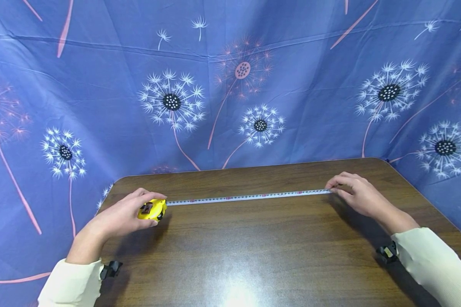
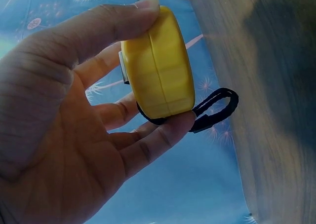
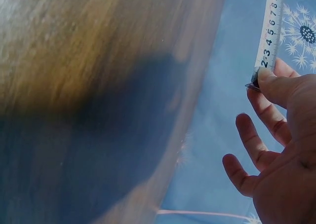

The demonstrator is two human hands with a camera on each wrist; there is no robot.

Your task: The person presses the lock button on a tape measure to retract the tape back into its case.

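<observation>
A yellow tape measure [image 1: 158, 209] is gripped in my left hand [image 1: 124, 212], thumb on one side and fingers on the other. Its white blade [image 1: 246, 197] stretches out nearly straight to the right, above the table. Between thumb and index finger, my right hand [image 1: 363, 197] pinches the blade's end, beside the small dark end hook [image 3: 254, 86]. The other fingers of that hand are spread and loosely bent. In the left wrist view, a black wrist strap [image 2: 217, 108] loops from the yellow case [image 2: 159, 66].
Beneath both hands is a brown wood-grain table [image 1: 234, 243] with rounded far corners. Behind it hangs a blue cloth [image 1: 311, 140] printed with dandelions. Small black devices, one at the left cuff [image 1: 73, 281] and one at the right cuff [image 1: 422, 251], sit on the wrists.
</observation>
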